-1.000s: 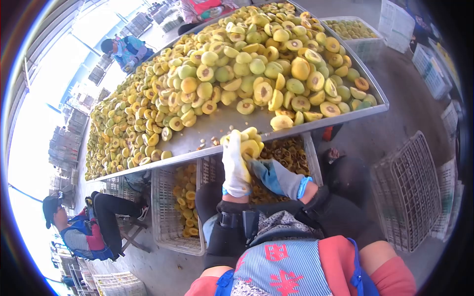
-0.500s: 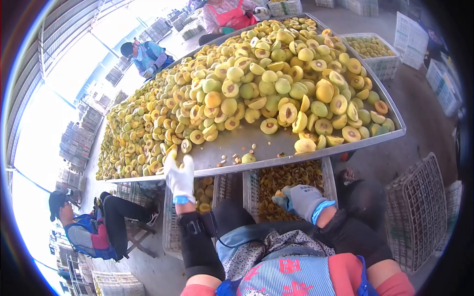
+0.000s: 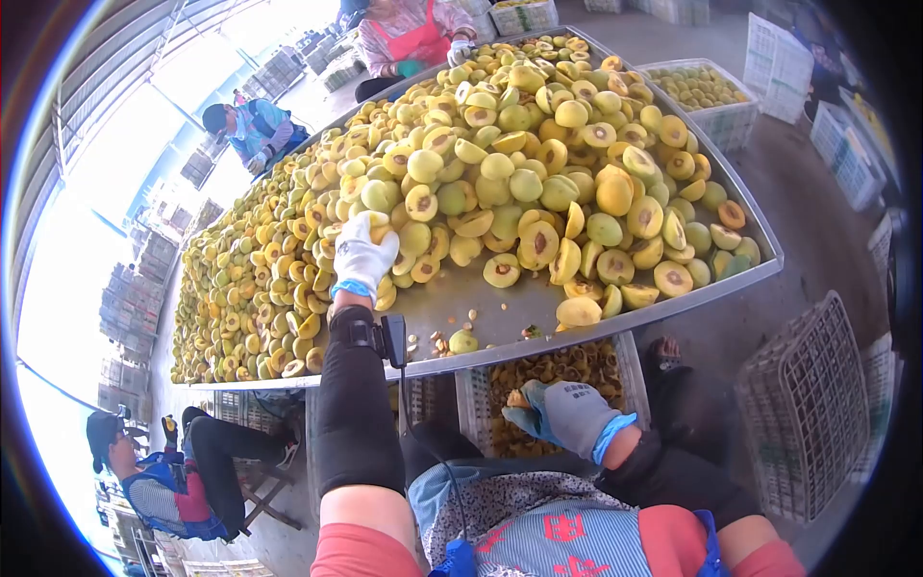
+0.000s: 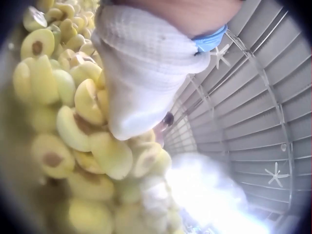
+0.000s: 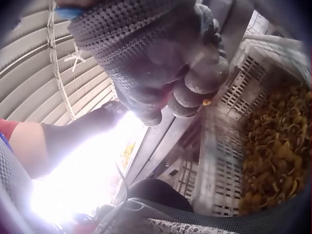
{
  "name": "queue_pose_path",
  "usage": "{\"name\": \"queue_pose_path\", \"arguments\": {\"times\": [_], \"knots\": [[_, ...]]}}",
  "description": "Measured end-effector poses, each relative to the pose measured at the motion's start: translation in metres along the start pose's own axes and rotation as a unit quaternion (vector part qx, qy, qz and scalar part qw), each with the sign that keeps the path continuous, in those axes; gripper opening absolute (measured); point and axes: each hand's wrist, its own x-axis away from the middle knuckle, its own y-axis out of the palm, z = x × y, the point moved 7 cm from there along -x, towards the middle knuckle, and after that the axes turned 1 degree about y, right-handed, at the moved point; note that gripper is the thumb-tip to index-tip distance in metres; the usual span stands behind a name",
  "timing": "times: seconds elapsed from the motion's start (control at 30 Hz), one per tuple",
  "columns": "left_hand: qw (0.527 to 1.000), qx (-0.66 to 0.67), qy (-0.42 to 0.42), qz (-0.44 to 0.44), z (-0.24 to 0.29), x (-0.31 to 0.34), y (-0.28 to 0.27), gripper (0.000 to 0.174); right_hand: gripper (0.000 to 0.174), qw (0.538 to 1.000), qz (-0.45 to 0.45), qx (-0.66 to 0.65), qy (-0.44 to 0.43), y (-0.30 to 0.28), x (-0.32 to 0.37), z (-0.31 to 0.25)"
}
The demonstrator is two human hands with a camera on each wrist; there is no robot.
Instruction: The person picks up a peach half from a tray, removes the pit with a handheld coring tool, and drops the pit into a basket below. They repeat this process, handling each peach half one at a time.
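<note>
My left hand (image 3: 365, 258), in a white glove, reaches over the heap and curls its fingers round a yellow apricot half (image 3: 381, 231). Close up in the left wrist view, the white glove (image 4: 146, 73) hides its own grip, with cut apricots (image 4: 87, 141) beside and below it. My right hand (image 3: 574, 415), in a grey-blue glove, hovers above the crate of brown-orange scraps (image 3: 500, 442). Its fingers are curled, and a small orange-brown tip (image 3: 516, 397) shows at them; the rest is hidden. The right wrist view shows the bent fingers (image 5: 207, 78).
A metal-rimmed table (image 3: 615, 332) bears the big heap of halved apricots (image 3: 538, 192). Several loose pits (image 3: 440, 341) lie near its front edge. An empty-looking plastic crate (image 3: 808, 413) leans at the right. Several people sit round the table, one person (image 3: 159, 481) at left.
My left hand has gone from beside the right hand, past the table's front edge, to the heap. A yellow-green piece now lies by the pits. My right hand has drawn back over the crate.
</note>
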Motion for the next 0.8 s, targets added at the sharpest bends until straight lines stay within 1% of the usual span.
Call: {"name": "queue_pose_path", "arguments": {"times": [0.03,0.07,0.1,0.13,0.17,0.2,0.23,0.27,0.3,0.33,0.37,0.4,0.43,0.5,0.6,0.7,0.8], "knots": [[1.000,0.015,-0.019,0.017,0.001,0.007,-0.010,0.037,0.040,1.000,0.021,-0.018,-0.010,-0.001,0.000,-0.001],[0.996,0.052,-0.021,0.069,0.012,0.018,-0.024,0.035,0.040,0.999,0.034,-0.035,-0.008,-0.006,0.001,-0.004],[0.972,0.207,-0.071,0.090,0.012,0.030,-0.025,0.035,0.041,0.998,0.047,-0.052,-0.006,-0.015,0.000,-0.010],[0.920,0.357,-0.119,0.110,0.010,0.042,-0.023,0.034,0.041,0.996,0.060,-0.069,-0.005,-0.021,0.000,-0.015],[0.842,0.497,-0.163,0.128,0.013,0.055,-0.023,0.034,0.039,0.992,0.094,-0.083,-0.016,-0.026,-0.001,-0.018],[0.766,0.604,-0.197,0.103,0.019,0.067,-0.022,0.039,0.038,0.986,0.129,-0.097,-0.026,-0.030,-0.002,-0.020],[0.829,0.539,-0.085,0.121,0.045,0.081,-0.036,0.042,0.036,0.979,0.166,-0.112,-0.036,-0.036,-0.002,-0.022],[0.870,0.468,0.025,0.154,0.072,0.098,-0.050,0.045,0.034,0.974,0.175,-0.138,-0.050,-0.042,0.000,-0.026],[0.805,0.587,-0.046,0.074,0.088,0.109,-0.037,0.045,0.032,0.969,0.173,-0.166,-0.054,-0.043,-0.001,-0.026],[0.715,0.686,-0.136,0.013,0.104,0.124,-0.023,0.046,0.030,0.965,0.170,-0.193,-0.056,-0.042,-0.003,-0.026],[0.675,0.714,-0.181,-0.045,0.118,0.137,-0.015,0.050,0.029,0.959,0.169,-0.221,-0.057,-0.042,-0.004,-0.025],[0.631,0.734,-0.230,-0.098,0.133,0.151,-0.007,0.055,0.026,0.949,0.182,-0.245,-0.085,-0.047,-0.002,-0.030],[0.654,0.707,-0.247,-0.108,0.144,0.160,-0.003,0.063,0.029,0.946,0.190,-0.248,-0.090,-0.050,-0.001,-0.031],[0.684,0.671,-0.269,-0.100,0.162,0.172,-0.002,0.062,0.038,0.939,0.206,-0.254,-0.105,-0.057,0.002,-0.034],[0.678,0.684,-0.261,-0.061,0.176,0.181,0.004,0.062,0.041,0.941,0.195,-0.260,-0.090,-0.057,0.004,-0.030],[0.678,0.682,-0.262,-0.079,0.180,0.185,0.006,0.061,0.041,0.948,0.181,-0.251,-0.073,-0.057,0.008,-0.024],[0.700,0.672,-0.241,0.001,0.187,0.186,0.004,0.053,0.042,0.957,0.159,-0.235,-0.057,-0.060,0.013,-0.023]]}}
